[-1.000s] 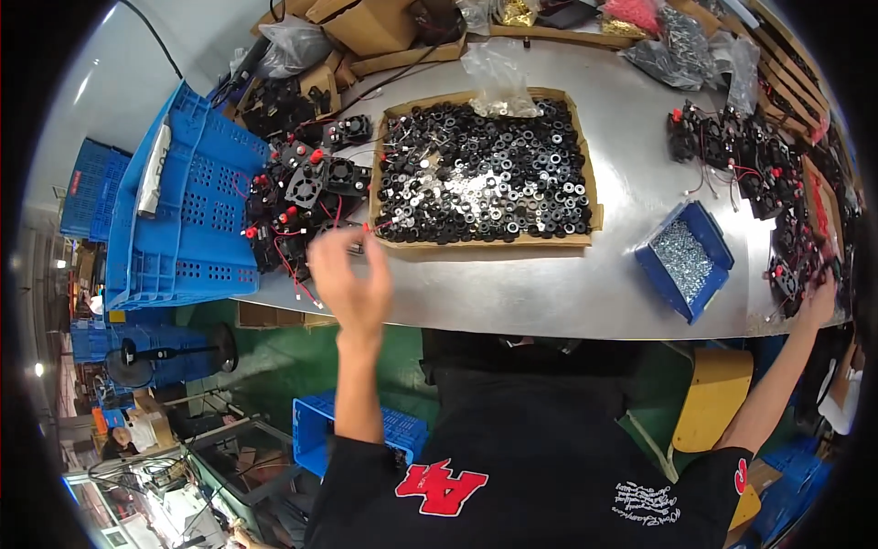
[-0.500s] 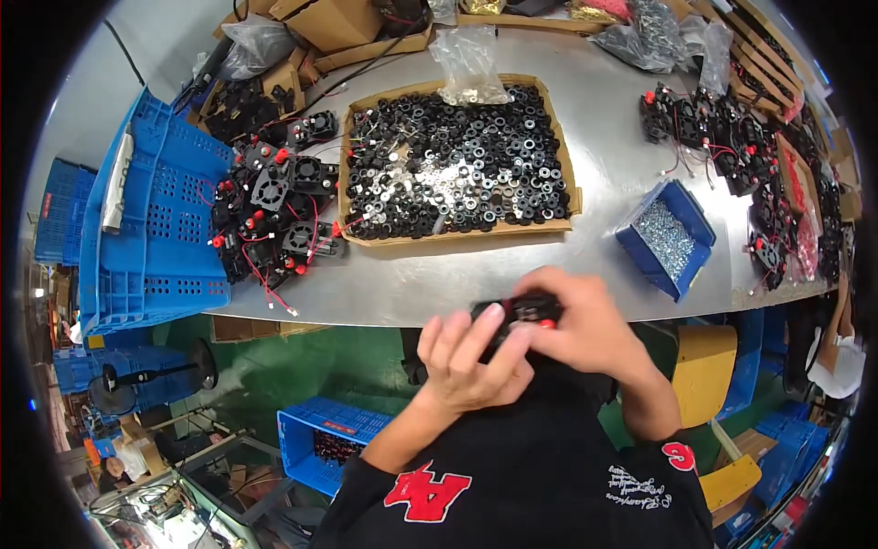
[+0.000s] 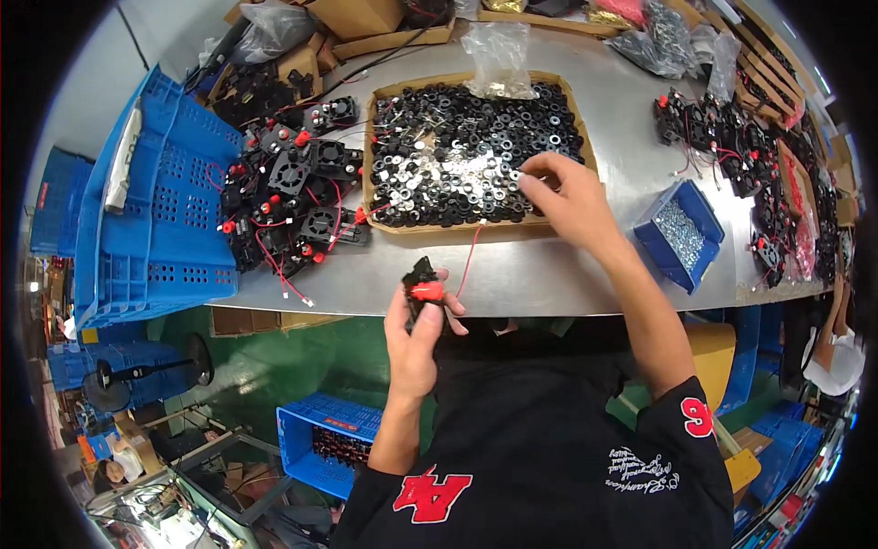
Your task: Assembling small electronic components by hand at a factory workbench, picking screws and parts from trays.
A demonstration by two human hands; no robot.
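Observation:
My left hand (image 3: 413,352) grips a small black fan unit (image 3: 422,273) with a red piece on its side, near the table's front edge. A thin red wire (image 3: 470,261) runs from it to a white plug beside the box. My right hand (image 3: 576,203) is over the right front part of a shallow cardboard box (image 3: 476,229). Its thumb and fingertips are drawn together among loose black and silver rings (image 3: 457,174); whatever lies between them is too small to make out.
Similar fan units (image 3: 293,178) with red wires are heaped beside a tipped blue crate (image 3: 165,220) on the left. A blue bin (image 3: 663,242) of small silver screws stands right of the box. More units (image 3: 700,128) lie at the far right. A clear plastic bag (image 3: 498,50) rests on the box's back edge.
Both hands were together on the unit. My right hand has let go and moved forward to the box; my left has shifted left, keeping the unit. The view has shifted slightly.

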